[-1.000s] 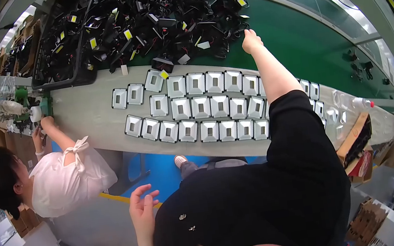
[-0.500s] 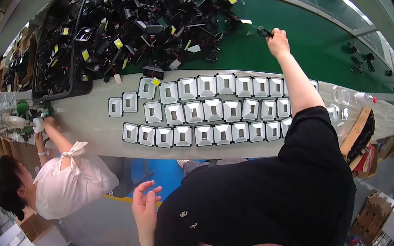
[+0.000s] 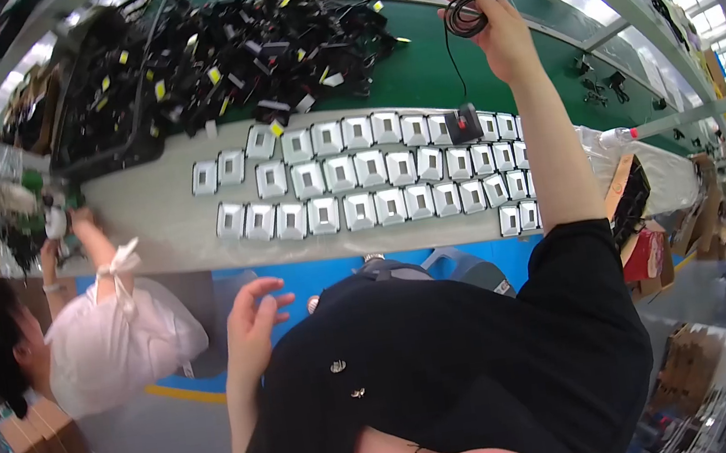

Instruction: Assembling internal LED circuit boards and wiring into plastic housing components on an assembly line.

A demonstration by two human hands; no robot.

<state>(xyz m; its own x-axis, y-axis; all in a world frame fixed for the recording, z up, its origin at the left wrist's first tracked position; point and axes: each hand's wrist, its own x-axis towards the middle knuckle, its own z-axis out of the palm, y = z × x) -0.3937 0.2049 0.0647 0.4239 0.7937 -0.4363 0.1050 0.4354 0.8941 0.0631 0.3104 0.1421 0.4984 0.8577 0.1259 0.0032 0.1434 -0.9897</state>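
Raised over the far side of the bench, my right hand is closed round a coiled black cable. One strand drops from the coil toward a small black box with a red spot. The box appears to dangle over the rows of white square lamp housings, each with a dark rectangular centre. My left hand is held low in front of the bench, at the left of my body. Its fingers are apart and slightly curled, and nothing is in them.
A heap of black corded parts with yellow and white labels covers the far left, beside a black crate. At the left a person in a white top works at a machine. A cardboard box stands at the right.
My right hand has risen, lifting the cable coil off the green surface with the box below it. The view has shifted a little. My left hand stays low and open.
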